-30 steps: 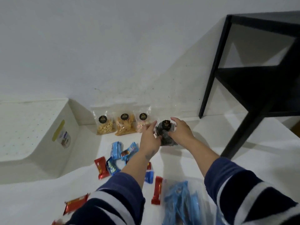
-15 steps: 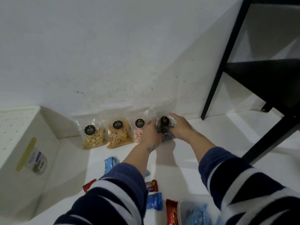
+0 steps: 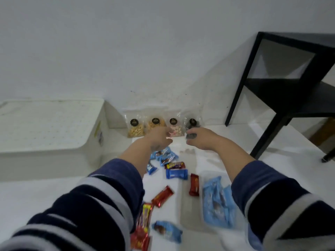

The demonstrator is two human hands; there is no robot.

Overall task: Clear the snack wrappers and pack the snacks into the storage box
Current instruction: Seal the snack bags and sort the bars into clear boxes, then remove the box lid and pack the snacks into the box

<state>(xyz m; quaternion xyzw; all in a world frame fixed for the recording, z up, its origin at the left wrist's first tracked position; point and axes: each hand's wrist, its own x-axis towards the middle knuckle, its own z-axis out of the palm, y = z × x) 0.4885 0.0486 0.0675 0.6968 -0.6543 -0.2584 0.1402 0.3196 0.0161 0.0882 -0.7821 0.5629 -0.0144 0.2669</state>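
Four clear snack pouches with round black labels lean in a row against the white wall: a pouch of pale nuts, a pouch of orange sticks, a pouch of pink and white sweets and a pouch of dark pieces. My right hand sits just in front of the dark pouch, fingers curled; it may touch the pouch's lower edge, but motion blur keeps me from telling whether it grips anything. My left hand is in front of the orange and pink pouches, fingers loosely bent and parted, nothing visibly in it.

Nearer to me, small wrapped bars lie scattered on the white floor: a cluster of light blue wrappers, a dark blue bar, a brown-and-yellow bar, two red bars, and more red and blue ones at the bottom edge. A clear plastic container beside my right sleeve holds several light blue packets.

The white lidded storage box stands to the left, closed, close to the nut pouch. A black metal side table stands at the right, against the wall.
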